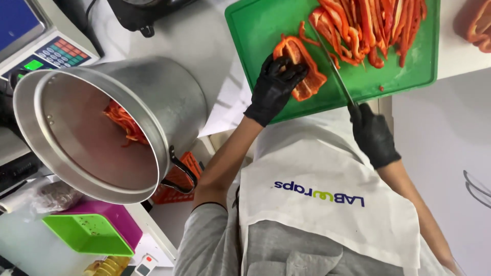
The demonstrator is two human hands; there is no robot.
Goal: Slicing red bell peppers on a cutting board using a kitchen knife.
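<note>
A red pepper piece (299, 66) is pinned flat on the green cutting board (255, 30), near the board's edge closest to the person, by the gloved left hand (273, 87), fingers curled over it. The right hand (372, 134) is clenched round the handle of a knife (332, 66), whose blade lies beside the pepper. The pepper is judged light, slick-skinned and springy; it is best held down by its top. Cut strips (373, 25) are heaped toward the board's far edge.
</note>
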